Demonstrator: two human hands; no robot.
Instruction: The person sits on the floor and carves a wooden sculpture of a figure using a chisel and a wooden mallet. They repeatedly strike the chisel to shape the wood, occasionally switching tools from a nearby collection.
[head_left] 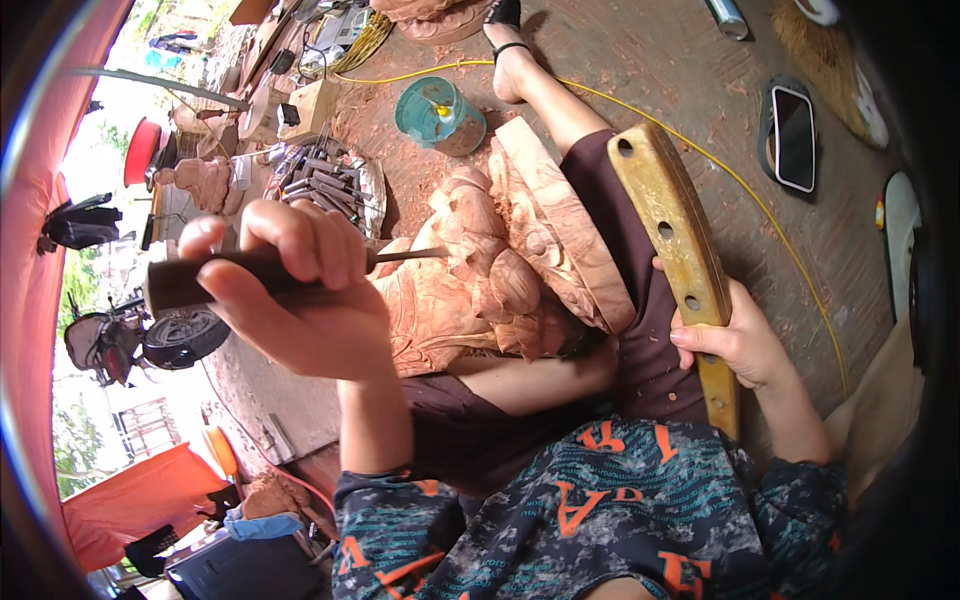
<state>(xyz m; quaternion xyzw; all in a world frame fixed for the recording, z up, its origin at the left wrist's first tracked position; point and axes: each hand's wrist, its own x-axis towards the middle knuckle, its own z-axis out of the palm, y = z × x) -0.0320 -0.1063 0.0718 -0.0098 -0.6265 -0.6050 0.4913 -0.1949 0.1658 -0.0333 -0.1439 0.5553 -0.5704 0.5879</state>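
My left hand (325,310) is closed around the dark handle of a chisel (178,288). The chisel's thin metal blade points right, its tip over the carved wooden sculpture (420,315); whether it touches the wood I cannot tell. The sculpture, reddish-brown with rounded figures and a thick base slab, lies tilted against my legs. On the right, my right hand (738,335) grips a long yellowish flat mallet (665,215) with several round holes along it. The mallet is held upright over my thigh, apart from both chisel and carving.
Beyond the carving stands a teal bucket (440,115). Several carving tools (320,180) lie heaped at the left. A yellow cable (735,170) crosses the floor. At the right lie a phone (792,135) and a broom (825,60). A motorcycle (150,335) is at far left.
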